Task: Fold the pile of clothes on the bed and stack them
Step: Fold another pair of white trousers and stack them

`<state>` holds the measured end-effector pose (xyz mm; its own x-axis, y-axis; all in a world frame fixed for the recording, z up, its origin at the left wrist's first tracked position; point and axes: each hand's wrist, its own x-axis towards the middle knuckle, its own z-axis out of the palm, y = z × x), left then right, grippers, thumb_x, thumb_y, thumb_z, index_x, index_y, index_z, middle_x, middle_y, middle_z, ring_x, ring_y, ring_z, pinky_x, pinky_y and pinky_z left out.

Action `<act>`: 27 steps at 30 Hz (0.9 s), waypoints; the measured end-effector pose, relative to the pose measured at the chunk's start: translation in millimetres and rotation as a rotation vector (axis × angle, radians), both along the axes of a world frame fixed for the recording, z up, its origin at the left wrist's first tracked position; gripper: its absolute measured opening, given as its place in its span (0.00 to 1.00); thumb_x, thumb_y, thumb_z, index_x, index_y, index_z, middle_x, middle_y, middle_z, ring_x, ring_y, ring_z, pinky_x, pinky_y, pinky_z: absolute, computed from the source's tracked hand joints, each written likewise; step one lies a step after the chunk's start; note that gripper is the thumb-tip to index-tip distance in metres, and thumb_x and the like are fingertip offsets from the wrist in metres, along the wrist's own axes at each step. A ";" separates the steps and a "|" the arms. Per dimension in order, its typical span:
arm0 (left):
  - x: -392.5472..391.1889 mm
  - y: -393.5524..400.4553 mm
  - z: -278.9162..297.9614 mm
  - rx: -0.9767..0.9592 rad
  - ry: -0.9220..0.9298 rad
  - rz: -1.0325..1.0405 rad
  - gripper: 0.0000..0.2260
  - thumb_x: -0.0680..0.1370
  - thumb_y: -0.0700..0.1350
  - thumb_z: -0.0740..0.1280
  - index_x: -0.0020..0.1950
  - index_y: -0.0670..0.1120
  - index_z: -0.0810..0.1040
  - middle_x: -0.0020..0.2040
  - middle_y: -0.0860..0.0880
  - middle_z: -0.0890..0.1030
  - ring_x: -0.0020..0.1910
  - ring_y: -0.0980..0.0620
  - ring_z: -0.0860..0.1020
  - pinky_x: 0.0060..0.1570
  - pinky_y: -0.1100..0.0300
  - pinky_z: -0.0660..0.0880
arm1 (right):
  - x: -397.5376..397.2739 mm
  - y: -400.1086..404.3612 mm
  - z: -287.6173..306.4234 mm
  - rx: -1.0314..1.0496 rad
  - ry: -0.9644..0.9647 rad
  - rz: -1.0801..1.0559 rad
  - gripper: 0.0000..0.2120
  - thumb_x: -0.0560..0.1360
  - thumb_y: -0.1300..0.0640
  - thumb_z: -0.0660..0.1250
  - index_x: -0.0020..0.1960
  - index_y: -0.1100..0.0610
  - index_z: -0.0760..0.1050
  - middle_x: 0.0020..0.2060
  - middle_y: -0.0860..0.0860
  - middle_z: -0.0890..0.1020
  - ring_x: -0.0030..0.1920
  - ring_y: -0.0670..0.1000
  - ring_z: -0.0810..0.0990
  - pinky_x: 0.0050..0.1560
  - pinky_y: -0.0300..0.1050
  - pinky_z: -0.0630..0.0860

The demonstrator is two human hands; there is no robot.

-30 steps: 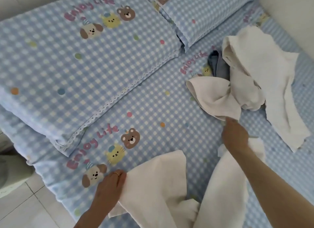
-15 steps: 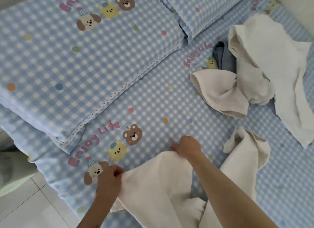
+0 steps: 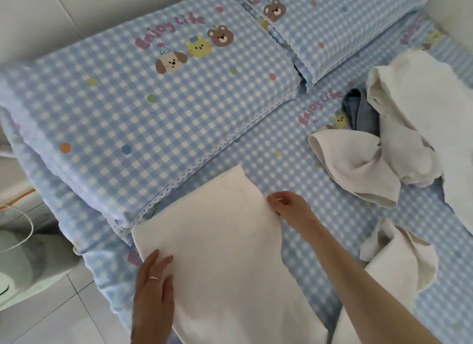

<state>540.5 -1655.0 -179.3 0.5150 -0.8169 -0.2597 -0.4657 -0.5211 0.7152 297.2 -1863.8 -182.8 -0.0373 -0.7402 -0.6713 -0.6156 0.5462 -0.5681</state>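
Right now the white cloth (image 3: 220, 241) lies spread flat near the foot of the view, at about 6 o'clock on the bed (image 3: 294, 169), its far corner just lapping the pillow (image 3: 153, 100) edge at 11 o'clock. My left hand (image 3: 153, 287) rests flat on its near-left edge, fingers straight, pinning it down and gripping nothing. My right hand (image 3: 289, 208) is at the cloth's right edge, toward 3 o'clock, fingers curled as if pinching the hem (the fingertips blur into the fabric, so I judge a pinch more than I see one).

It looks light, soft and limp, with a slightly nubby weave that should cling to the sheet and not slide. It will sag wherever it is unsupported, so I would take it by the corners or along the hem, never the middle, and keep one palm down as an anchor while the other carries an edge across.

At 2 o'clock the pile (image 3: 399, 138) waits, crumpled white pieces with a grey one (image 3: 361, 110) tucked behind, well apart from my hands. Another white piece (image 3: 399, 261) lies bunched at 4 o'clock, just beside my right forearm.
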 end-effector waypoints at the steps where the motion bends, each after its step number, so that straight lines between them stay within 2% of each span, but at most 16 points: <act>1: 2.1 -6.2 -12.4 0.084 0.020 0.110 0.19 0.72 0.28 0.67 0.63 0.38 0.75 0.67 0.37 0.68 0.71 0.40 0.65 0.72 0.61 0.58 | 9.3 -1.1 -14.8 0.048 0.073 0.090 0.13 0.75 0.46 0.66 0.51 0.56 0.78 0.41 0.48 0.80 0.40 0.47 0.77 0.42 0.40 0.71; 3: 10.4 -21.5 -30.6 0.239 0.069 0.311 0.26 0.73 0.32 0.69 0.70 0.37 0.66 0.70 0.34 0.62 0.72 0.37 0.60 0.72 0.48 0.57 | 28.5 -4.8 -40.1 0.078 0.162 0.195 0.14 0.74 0.45 0.68 0.51 0.55 0.76 0.41 0.46 0.77 0.44 0.48 0.76 0.44 0.40 0.69; 5: 17.2 -33.5 -40.4 0.302 0.105 0.427 0.31 0.73 0.34 0.70 0.73 0.40 0.61 0.70 0.35 0.62 0.70 0.38 0.61 0.69 0.46 0.58 | 44.8 -9.6 -56.4 0.054 0.155 0.153 0.09 0.72 0.50 0.70 0.47 0.55 0.77 0.39 0.46 0.78 0.46 0.51 0.78 0.47 0.44 0.73; 6: 19.5 -37.8 -43.6 0.286 0.116 0.459 0.31 0.73 0.34 0.69 0.73 0.41 0.61 0.69 0.36 0.64 0.67 0.38 0.64 0.66 0.46 0.61 | 52.9 -12.4 -60.7 0.051 0.134 0.136 0.07 0.72 0.50 0.69 0.42 0.53 0.77 0.35 0.46 0.78 0.43 0.51 0.79 0.48 0.47 0.74; 8: 24.1 -41.8 -46.0 0.232 0.118 0.481 0.28 0.73 0.31 0.66 0.71 0.43 0.63 0.65 0.36 0.70 0.63 0.37 0.71 0.62 0.46 0.67 | 66.7 -17.3 -60.9 0.093 0.097 0.145 0.15 0.72 0.44 0.67 0.34 0.53 0.75 0.27 0.46 0.75 0.34 0.50 0.76 0.47 0.49 0.70; 10: 28.1 -41.2 -44.2 0.198 0.112 0.466 0.25 0.74 0.31 0.64 0.69 0.45 0.66 0.63 0.38 0.73 0.61 0.38 0.72 0.63 0.45 0.69 | 76.9 -21.3 -57.8 0.114 0.074 0.171 0.16 0.71 0.43 0.67 0.33 0.54 0.74 0.26 0.47 0.73 0.30 0.48 0.73 0.44 0.46 0.67; 13: 34.8 -41.7 -35.7 0.098 0.134 0.458 0.21 0.76 0.33 0.64 0.66 0.48 0.69 0.63 0.43 0.74 0.62 0.41 0.72 0.64 0.44 0.70 | 93.5 -33.9 -49.1 -0.072 0.015 0.141 0.09 0.71 0.54 0.69 0.34 0.56 0.75 0.26 0.46 0.74 0.30 0.45 0.73 0.33 0.39 0.67; 15: 42.8 -47.1 -33.2 0.033 0.066 0.465 0.19 0.76 0.35 0.64 0.65 0.51 0.70 0.63 0.47 0.74 0.62 0.45 0.73 0.63 0.45 0.70 | 110.3 -45.7 -41.0 -0.277 -0.031 0.109 0.07 0.70 0.54 0.69 0.36 0.56 0.76 0.28 0.46 0.76 0.30 0.41 0.73 0.31 0.32 0.66; 17: 53.1 -54.5 -35.7 0.019 -0.029 0.462 0.18 0.77 0.37 0.64 0.65 0.52 0.70 0.63 0.49 0.74 0.60 0.46 0.73 0.62 0.48 0.70 | 124.4 -57.1 -43.3 -0.372 -0.065 0.088 0.07 0.71 0.54 0.68 0.38 0.58 0.76 0.29 0.50 0.76 0.31 0.42 0.71 0.32 0.31 0.66; 19: 62.1 -59.9 -41.6 0.067 -0.027 0.414 0.19 0.77 0.37 0.62 0.67 0.51 0.69 0.62 0.46 0.74 0.59 0.45 0.73 0.62 0.48 0.69 | 130.5 -62.0 -55.9 -0.309 -0.023 0.118 0.07 0.72 0.55 0.68 0.41 0.59 0.75 0.33 0.51 0.77 0.35 0.45 0.73 0.33 0.32 0.66; 21: 66.9 -60.3 -47.1 0.126 -0.046 0.348 0.22 0.77 0.34 0.62 0.69 0.48 0.67 0.62 0.42 0.71 0.57 0.43 0.72 0.61 0.49 0.68 | 126.4 -57.0 -67.8 -0.241 0.072 0.162 0.07 0.73 0.56 0.67 0.49 0.58 0.75 0.44 0.52 0.79 0.45 0.52 0.77 0.45 0.41 0.73; 22: 66.3 -59.2 -47.2 0.164 -0.082 0.318 0.24 0.75 0.32 0.63 0.70 0.47 0.67 0.62 0.40 0.69 0.56 0.43 0.71 0.61 0.50 0.66 | 118.4 -50.1 -72.0 -0.247 0.118 0.168 0.11 0.73 0.56 0.68 0.54 0.58 0.74 0.49 0.53 0.78 0.50 0.54 0.77 0.51 0.46 0.73; 23: 64.8 -56.1 -46.6 0.207 -0.140 0.287 0.27 0.74 0.31 0.65 0.70 0.46 0.67 0.64 0.38 0.67 0.57 0.43 0.69 0.62 0.50 0.65 | 108.3 -38.5 -74.2 -0.267 0.160 0.177 0.15 0.73 0.56 0.68 0.58 0.57 0.73 0.54 0.53 0.76 0.54 0.55 0.75 0.55 0.49 0.72; 25: 53.3 -43.5 -45.6 0.252 -0.343 0.163 0.30 0.68 0.29 0.70 0.69 0.43 0.70 0.69 0.37 0.64 0.63 0.37 0.66 0.64 0.42 0.65 | 80.9 -3.9 -71.9 -0.296 0.239 0.218 0.21 0.75 0.53 0.67 0.66 0.55 0.69 0.61 0.52 0.72 0.60 0.55 0.71 0.60 0.49 0.68; 27: 23.0 -26.1 -44.4 0.132 -0.524 -0.069 0.24 0.68 0.34 0.69 0.64 0.40 0.76 0.68 0.34 0.68 0.64 0.32 0.67 0.62 0.38 0.66 | 38.0 37.5 -62.2 -0.293 0.355 0.249 0.24 0.75 0.53 0.67 0.69 0.53 0.67 0.65 0.51 0.71 0.64 0.54 0.69 0.63 0.49 0.65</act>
<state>563.5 -1681.2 -223.7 0.5492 -0.8313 -0.0854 -0.7788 -0.5462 0.3085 335.2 -1826.3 -244.9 -0.0244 -0.9107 -0.4124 -0.8890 0.2085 -0.4078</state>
